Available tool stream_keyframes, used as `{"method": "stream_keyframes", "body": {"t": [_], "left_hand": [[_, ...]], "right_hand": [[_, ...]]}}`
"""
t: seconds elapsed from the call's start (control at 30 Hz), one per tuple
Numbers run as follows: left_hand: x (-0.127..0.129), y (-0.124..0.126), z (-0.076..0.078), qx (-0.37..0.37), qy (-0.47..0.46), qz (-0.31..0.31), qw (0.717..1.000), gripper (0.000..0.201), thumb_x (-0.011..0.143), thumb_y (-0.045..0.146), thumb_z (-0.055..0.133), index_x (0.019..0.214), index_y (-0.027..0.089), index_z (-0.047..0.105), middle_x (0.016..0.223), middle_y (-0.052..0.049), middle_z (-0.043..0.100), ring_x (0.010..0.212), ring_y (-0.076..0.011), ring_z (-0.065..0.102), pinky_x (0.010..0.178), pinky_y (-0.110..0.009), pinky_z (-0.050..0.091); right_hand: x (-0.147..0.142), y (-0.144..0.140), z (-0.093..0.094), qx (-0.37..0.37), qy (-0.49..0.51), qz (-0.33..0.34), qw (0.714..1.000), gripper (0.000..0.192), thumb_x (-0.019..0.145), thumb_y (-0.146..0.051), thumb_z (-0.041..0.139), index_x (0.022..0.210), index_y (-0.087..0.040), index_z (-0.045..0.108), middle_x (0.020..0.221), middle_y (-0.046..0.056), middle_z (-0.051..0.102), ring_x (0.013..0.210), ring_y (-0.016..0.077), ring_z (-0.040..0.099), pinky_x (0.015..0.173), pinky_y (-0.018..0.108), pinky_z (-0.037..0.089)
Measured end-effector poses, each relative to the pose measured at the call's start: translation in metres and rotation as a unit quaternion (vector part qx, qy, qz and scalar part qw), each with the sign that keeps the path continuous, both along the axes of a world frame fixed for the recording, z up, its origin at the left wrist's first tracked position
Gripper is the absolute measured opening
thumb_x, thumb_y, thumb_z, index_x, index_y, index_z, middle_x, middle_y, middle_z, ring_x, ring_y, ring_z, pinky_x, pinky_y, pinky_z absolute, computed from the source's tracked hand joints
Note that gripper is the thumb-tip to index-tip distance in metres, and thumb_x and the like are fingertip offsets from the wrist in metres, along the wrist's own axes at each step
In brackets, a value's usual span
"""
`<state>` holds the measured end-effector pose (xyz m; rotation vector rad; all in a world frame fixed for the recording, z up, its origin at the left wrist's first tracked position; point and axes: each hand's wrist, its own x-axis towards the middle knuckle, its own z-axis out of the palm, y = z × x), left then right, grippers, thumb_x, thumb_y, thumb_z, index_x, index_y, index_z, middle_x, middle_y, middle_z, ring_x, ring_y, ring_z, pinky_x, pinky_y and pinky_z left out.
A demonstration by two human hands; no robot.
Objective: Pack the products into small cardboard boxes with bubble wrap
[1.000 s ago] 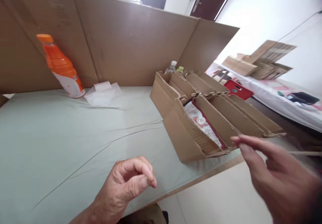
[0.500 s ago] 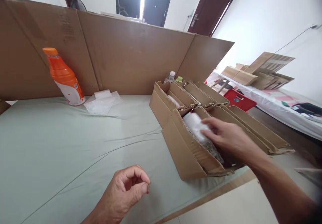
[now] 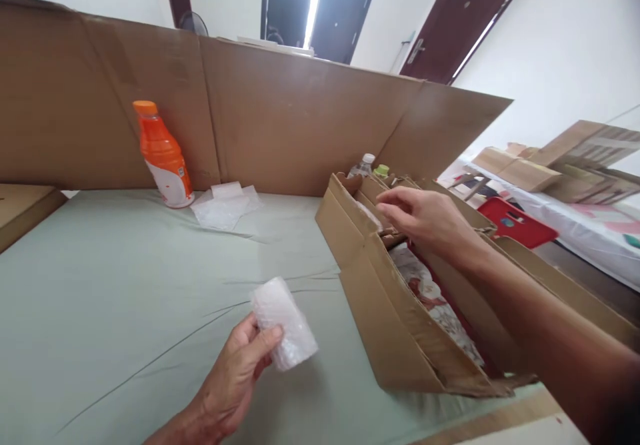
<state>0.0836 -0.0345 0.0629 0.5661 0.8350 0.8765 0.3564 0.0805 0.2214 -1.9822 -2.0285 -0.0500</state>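
Tall cardboard screen (image 3: 280, 125) stands along the far edge of the tabletop (image 3: 100, 298), which is covered in a pale green cloth with a few long creases. Open cardboard box (image 3: 395, 325) sits at the right, near the front edge, flaps up, with a printed red-and-white lining or packet showing inside; a second, smaller carton section adjoins it at the back. Orange drink bottle (image 3: 164, 155) stands upright against the screen, well apart from the box; a flat clear plastic bag (image 3: 225, 205) lies just beside it. Two small bottle tops (image 3: 373, 165) peek up behind the box. Right hand (image 3: 425, 218) reaches over the box's back compartment, fingers loosely spread and curved down, holding nothing that shows. Left hand (image 3: 235, 372) hovers over the cloth near the front, thumb and fingers pinching a small bubble-wrapped roll (image 3: 284, 332) at its lower end, the roll tilted up and clear of the tabletop. Judgement: the roll's wrap looks soft and slippery, so a grip nearer its middle seems steadier; the reaching hand does best to come straight down between the flaps rather than brush them.
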Motion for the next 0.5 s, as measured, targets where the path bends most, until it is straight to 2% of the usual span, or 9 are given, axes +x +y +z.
{"method": "stream_keyframes", "body": {"t": [0.07, 0.13, 0.2, 0.3, 0.4, 0.5], "left_hand": [[-0.015, 0.001, -0.009, -0.013, 0.018, 0.007, 1.0, 0.046, 0.08, 0.048, 0.077, 0.114, 0.019, 0.067, 0.109, -0.007, 0.071, 0.098, -0.0218, 0.063, 0.087, -0.032, 0.046], [-0.026, 0.001, -0.014, -0.017, 0.032, 0.012, 0.999, 0.046, 0.08, 0.048, 0.076, 0.114, 0.019, 0.067, 0.108, -0.007, 0.071, 0.097, -0.0218, 0.063, 0.087, -0.032, 0.047], [-0.035, 0.003, -0.017, -0.016, 0.044, 0.017, 0.999, 0.045, 0.079, 0.048, 0.076, 0.113, 0.019, 0.068, 0.108, -0.007, 0.072, 0.096, -0.0215, 0.063, 0.087, -0.033, 0.047], [-0.048, 0.009, -0.023, -0.008, 0.057, 0.027, 0.998, 0.044, 0.08, 0.048, 0.076, 0.112, 0.019, 0.069, 0.108, -0.007, 0.072, 0.095, -0.0215, 0.062, 0.088, -0.034, 0.047], [-0.063, 0.023, -0.028, -0.001, 0.065, 0.039, 0.997, 0.044, 0.078, 0.046, 0.077, 0.11, 0.017, 0.069, 0.105, -0.008, 0.072, 0.092, -0.0207, 0.063, 0.085, -0.033, 0.047], [-0.079, 0.044, -0.027, -0.001, 0.062, 0.064, 0.996, 0.044, 0.075, 0.044, 0.081, 0.107, 0.015, 0.069, 0.102, -0.008, 0.073, 0.088, -0.0199, 0.064, 0.081, -0.032, 0.048]], "right_hand": [[0.021, 0.052, -0.007, -0.071, -0.07, -0.03, 0.995, 0.013, 0.087, -0.026, 0.062, 0.079, -0.019, 0.069, 0.088, 0.014, 0.075, 0.087, 0.0282, 0.069, 0.079, 0.04, 0.05], [0.033, 0.091, -0.023, -0.121, -0.093, -0.039, 0.988, 0.02, 0.082, -0.023, 0.067, 0.062, -0.019, 0.062, 0.07, 0.013, 0.07, 0.079, 0.0259, 0.069, 0.074, 0.037, 0.05], [0.037, 0.116, -0.043, -0.151, -0.105, -0.052, 0.982, 0.029, 0.077, -0.023, 0.07, 0.052, -0.022, 0.054, 0.054, 0.007, 0.062, 0.068, 0.0225, 0.068, 0.068, 0.035, 0.051], [0.042, 0.132, -0.061, -0.161, -0.116, -0.067, 0.978, 0.031, 0.071, -0.02, 0.07, 0.047, -0.022, 0.052, 0.045, 0.001, 0.053, 0.054, 0.0201, 0.063, 0.059, 0.034, 0.05], [0.054, 0.132, -0.05, -0.126, -0.115, -0.069, 0.983, 0.023, 0.07, -0.019, 0.068, 0.05, -0.023, 0.056, 0.048, 0.002, 0.056, 0.048, 0.0192, 0.058, 0.055, 0.035, 0.049], [0.061, 0.125, -0.013, -0.044, -0.113, -0.088, 0.989, 0.013, 0.075, -0.025, 0.065, 0.062, -0.025, 0.062, 0.056, 0.002, 0.061, 0.051, 0.0203, 0.058, 0.055, 0.037, 0.048]]}}
